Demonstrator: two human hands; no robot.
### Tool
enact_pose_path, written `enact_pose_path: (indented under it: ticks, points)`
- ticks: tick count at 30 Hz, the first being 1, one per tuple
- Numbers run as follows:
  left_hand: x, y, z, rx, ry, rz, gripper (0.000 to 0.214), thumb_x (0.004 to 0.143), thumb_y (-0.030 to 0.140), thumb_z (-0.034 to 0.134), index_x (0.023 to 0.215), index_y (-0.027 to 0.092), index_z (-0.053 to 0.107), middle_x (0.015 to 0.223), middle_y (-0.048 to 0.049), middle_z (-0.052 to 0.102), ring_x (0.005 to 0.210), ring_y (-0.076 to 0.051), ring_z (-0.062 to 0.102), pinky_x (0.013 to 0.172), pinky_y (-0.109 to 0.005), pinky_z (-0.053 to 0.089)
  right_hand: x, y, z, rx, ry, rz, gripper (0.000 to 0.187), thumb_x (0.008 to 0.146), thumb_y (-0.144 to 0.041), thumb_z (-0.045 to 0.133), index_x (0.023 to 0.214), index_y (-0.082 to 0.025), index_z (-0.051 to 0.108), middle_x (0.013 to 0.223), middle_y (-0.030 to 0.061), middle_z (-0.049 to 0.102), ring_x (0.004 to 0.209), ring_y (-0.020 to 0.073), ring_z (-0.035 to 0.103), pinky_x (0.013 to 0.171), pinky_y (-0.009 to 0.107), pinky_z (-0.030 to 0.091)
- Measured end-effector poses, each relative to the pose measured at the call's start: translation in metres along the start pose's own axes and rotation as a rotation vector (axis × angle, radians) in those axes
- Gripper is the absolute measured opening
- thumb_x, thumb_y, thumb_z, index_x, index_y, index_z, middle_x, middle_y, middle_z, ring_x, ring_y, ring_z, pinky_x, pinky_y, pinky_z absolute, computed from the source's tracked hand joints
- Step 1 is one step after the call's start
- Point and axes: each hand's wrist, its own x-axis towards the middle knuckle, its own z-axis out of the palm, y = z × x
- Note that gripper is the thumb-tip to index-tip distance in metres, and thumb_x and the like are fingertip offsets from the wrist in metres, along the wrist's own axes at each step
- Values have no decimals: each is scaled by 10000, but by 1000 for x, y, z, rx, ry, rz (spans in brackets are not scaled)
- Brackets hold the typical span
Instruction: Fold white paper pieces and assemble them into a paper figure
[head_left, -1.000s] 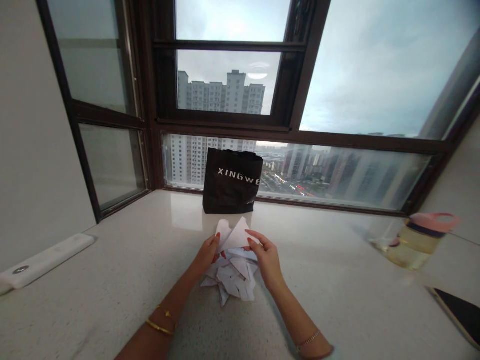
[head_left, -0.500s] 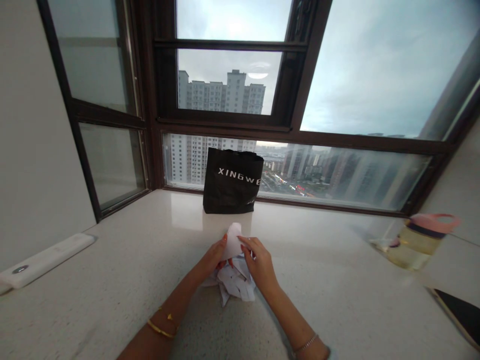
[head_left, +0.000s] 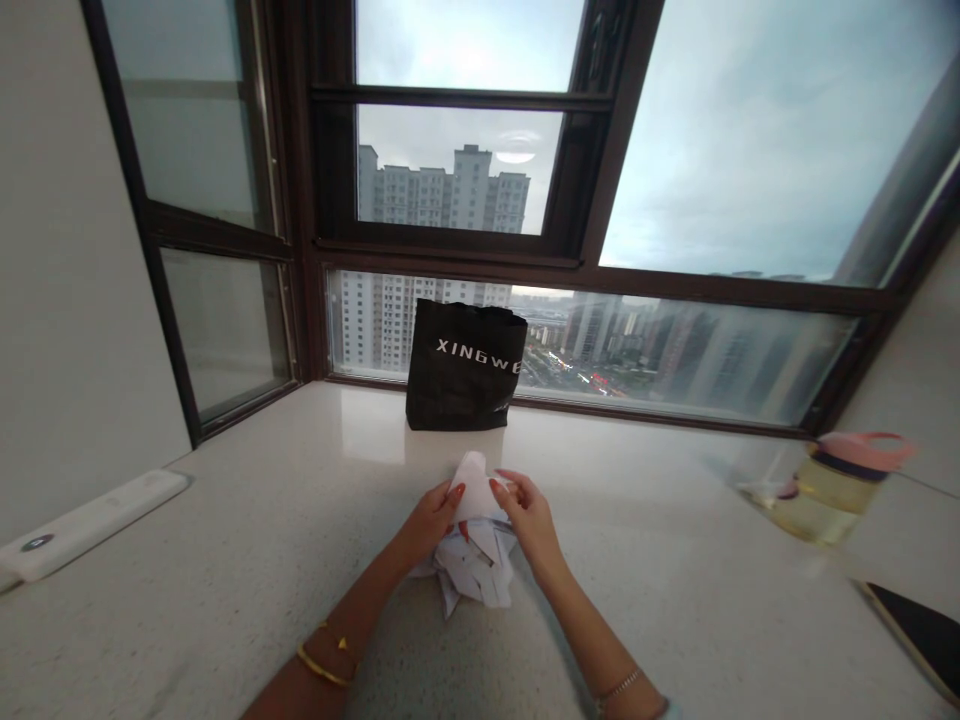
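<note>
One left hand angled inward, thumb and fingers pinching white paper above heaped scraps, right hand slanted opposite, bent fingers at the paper's right edge, hold unclear

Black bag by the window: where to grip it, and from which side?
Probably the middle of its top edge, pinched front to back from above. The black bag stands upright on the counter, its broad printed face toward the camera and its uneven top edge exposed. A low approach from the front looks worse: the paper pile lies there.
</note>
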Motion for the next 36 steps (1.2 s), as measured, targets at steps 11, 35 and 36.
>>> enact_pose_path:
  ticks: [11, 35, 36]
  points:
    - [9, -4, -20, 38, 253, -63, 557, 662, 710, 398, 606, 167, 512, 356, 50, 431, 326, -77, 356, 376, -211, 229, 15, -10, 13, -78, -70, -58, 450, 724, -547, 488, 882, -150, 628, 683, 32, 596, 598, 162, 503, 536, 271, 399]
    - [1, 7, -7, 168, 206, 53, 462, 755, 600, 400, 644, 168, 518, 386, 66, 413, 358, -83, 378, 392, -210, 274, 12, -16, -5, -16, -417, 138, 459, 636, -547, 581, 838, -138, 626, 548, 18, 628, 472, 150, 565, 432, 246, 400]
    - [0, 7, -4, 184, 160, 52, 466, 755, 600, 402, 662, 163, 535, 388, 61, 430, 362, -87, 387, 391, -211, 275, 13, -17, -4, -21, -452, 169, 415, 610, -535, 612, 747, -144, 621, 496, 0, 601, 429, 131, 535, 420, 236, 385]
